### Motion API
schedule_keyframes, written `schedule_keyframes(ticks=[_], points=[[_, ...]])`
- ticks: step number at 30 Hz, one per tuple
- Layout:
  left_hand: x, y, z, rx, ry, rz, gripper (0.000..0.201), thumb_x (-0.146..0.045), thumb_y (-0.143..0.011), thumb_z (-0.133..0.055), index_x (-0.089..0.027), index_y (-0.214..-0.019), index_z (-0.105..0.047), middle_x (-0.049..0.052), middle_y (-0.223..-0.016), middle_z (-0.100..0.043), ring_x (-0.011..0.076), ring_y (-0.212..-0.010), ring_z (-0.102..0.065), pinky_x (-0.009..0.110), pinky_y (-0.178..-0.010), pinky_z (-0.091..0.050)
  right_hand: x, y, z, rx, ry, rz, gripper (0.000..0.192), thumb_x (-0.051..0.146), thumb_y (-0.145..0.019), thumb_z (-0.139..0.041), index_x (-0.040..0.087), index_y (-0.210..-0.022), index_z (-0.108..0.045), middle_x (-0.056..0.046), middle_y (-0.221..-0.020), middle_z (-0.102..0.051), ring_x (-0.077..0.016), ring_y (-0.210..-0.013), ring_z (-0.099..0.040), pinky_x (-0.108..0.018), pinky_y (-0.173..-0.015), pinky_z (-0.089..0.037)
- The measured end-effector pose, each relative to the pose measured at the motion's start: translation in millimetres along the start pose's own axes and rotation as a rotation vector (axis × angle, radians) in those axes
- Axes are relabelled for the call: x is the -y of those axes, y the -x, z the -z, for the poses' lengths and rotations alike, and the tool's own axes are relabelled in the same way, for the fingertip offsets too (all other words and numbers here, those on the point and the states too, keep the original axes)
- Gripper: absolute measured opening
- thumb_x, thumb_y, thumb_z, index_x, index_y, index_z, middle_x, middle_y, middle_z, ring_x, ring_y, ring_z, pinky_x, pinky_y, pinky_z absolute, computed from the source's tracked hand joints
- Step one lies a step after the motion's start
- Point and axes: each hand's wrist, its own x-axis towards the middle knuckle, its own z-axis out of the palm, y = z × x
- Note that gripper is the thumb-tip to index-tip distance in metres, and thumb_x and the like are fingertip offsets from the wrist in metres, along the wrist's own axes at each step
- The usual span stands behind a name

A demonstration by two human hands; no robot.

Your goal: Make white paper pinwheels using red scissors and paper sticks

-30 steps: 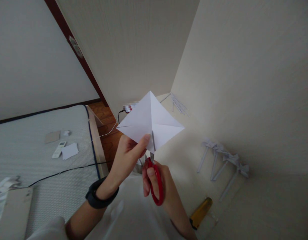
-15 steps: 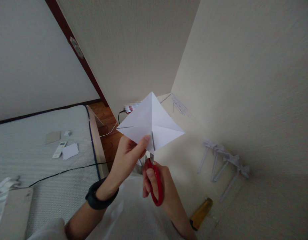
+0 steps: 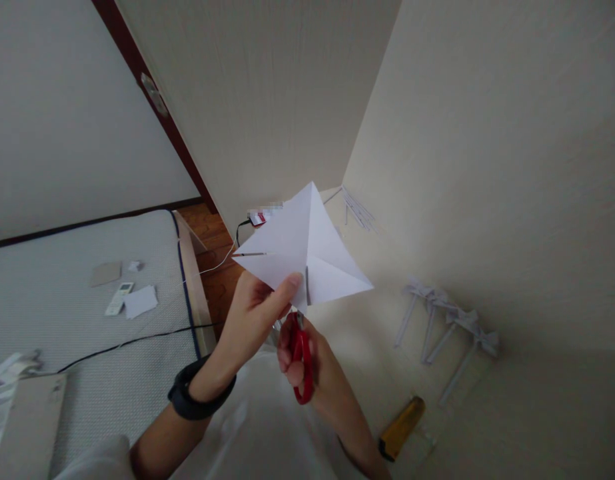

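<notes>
My left hand (image 3: 254, 320) pinches the lower corner of a white creased square of paper (image 3: 307, 250), held up in front of me. A dark band sits on that wrist. My right hand (image 3: 307, 367) is just below, its fingers through the red handles of a pair of scissors (image 3: 301, 357). The blades point up into the paper's lower corner, where a short slit shows. Another slit runs in from the paper's left corner.
Several folded white paper pieces (image 3: 447, 323) and a yellow bottle (image 3: 401, 428) lie on the cream surface at right. Thin paper strips (image 3: 358, 212) lie farther back. On the mattress (image 3: 77, 320) at left are a remote (image 3: 118, 298), paper scraps and a black cable (image 3: 132, 343).
The paper has turned slightly, its right corner dropping. The scissor handles have come closer together in my right hand, which shifted a little left.
</notes>
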Motion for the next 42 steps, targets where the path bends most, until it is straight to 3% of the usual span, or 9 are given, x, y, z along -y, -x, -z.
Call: schedule_keyframes(ticks=[5, 11, 14, 20, 30, 42], points=[[2.3, 1.4, 1.5, 0.029, -0.037, -0.016, 0.013, -0.024, -0.079, -0.064, -0.021, -0.068, -0.058, -0.004, -0.054, -0.049, 0.0150, -0.059, -0.054, 0.020, -0.043, -0.035, 11.5, 0.8, 1.3, 0.067, -0.002, 0.002, 0.064, 0.084, -0.061, -0.065, 0.023, -0.074, -0.050, 0.003, -0.066, -0.049, -0.0127, -0.058, -0.042, -0.027, -0.054, -0.034], [4.7, 1.6, 1.8, 0.013, -0.044, -0.033, 0.009, -0.025, -0.079, -0.065, -0.021, -0.073, -0.059, -0.001, -0.061, -0.056, 0.0181, -0.069, -0.060, 0.021, -0.048, -0.041, 7.5, 0.0, 5.0, 0.126, -0.069, 0.012, 0.072, 0.087, -0.050, -0.067, 0.021, -0.075, -0.053, 0.004, -0.062, -0.049, -0.0111, -0.054, -0.042, -0.026, -0.054, -0.034], [5.2, 2.0, 2.3, 0.015, -0.041, -0.028, 0.008, -0.026, -0.080, -0.065, -0.021, -0.076, -0.059, -0.002, -0.060, -0.056, 0.0186, -0.068, -0.061, 0.022, -0.048, -0.042, 3.3, -1.7, 3.9, 0.103, -0.066, 0.009, 0.074, 0.091, -0.049, -0.063, 0.020, -0.070, -0.054, 0.004, -0.056, -0.049, -0.0113, -0.047, -0.044, -0.026, -0.048, -0.035], [3.8, 2.6, 0.7, 0.001, -0.049, -0.026, 0.007, -0.027, -0.079, -0.064, -0.022, -0.078, -0.059, -0.002, -0.061, -0.058, 0.0181, -0.067, -0.061, 0.022, -0.050, -0.043, -0.9, -0.1, 0.2, 0.006, 0.117, 0.126, 0.066, 0.086, -0.075, -0.048, 0.020, -0.067, -0.052, 0.003, -0.049, -0.048, -0.0110, -0.043, -0.047, -0.025, -0.045, -0.038], [1.2, 1.3, -0.8, 0.016, -0.026, -0.020, 0.010, -0.025, -0.078, -0.064, -0.022, -0.071, -0.058, -0.002, -0.058, -0.057, 0.0186, -0.067, -0.062, 0.023, -0.050, -0.045, 5.2, 0.7, -3.3, -0.054, 0.156, 0.089, 0.067, 0.087, -0.072, -0.048, 0.021, -0.062, -0.045, 0.005, -0.045, -0.044, -0.0088, -0.038, -0.043, -0.023, -0.040, -0.037], [1.3, 2.3, -1.9, 0.022, 0.019, 0.002, 0.015, -0.024, -0.078, -0.065, -0.021, -0.067, -0.056, -0.004, -0.053, -0.051, 0.0154, -0.058, -0.056, 0.021, -0.047, -0.042, 8.0, -2.1, -3.3, -0.121, 0.075, -0.035, 0.066, 0.086, -0.060, -0.062, 0.021, -0.061, -0.049, 0.009, -0.040, -0.038, -0.0085, -0.035, -0.042, -0.022, -0.037, -0.034]])
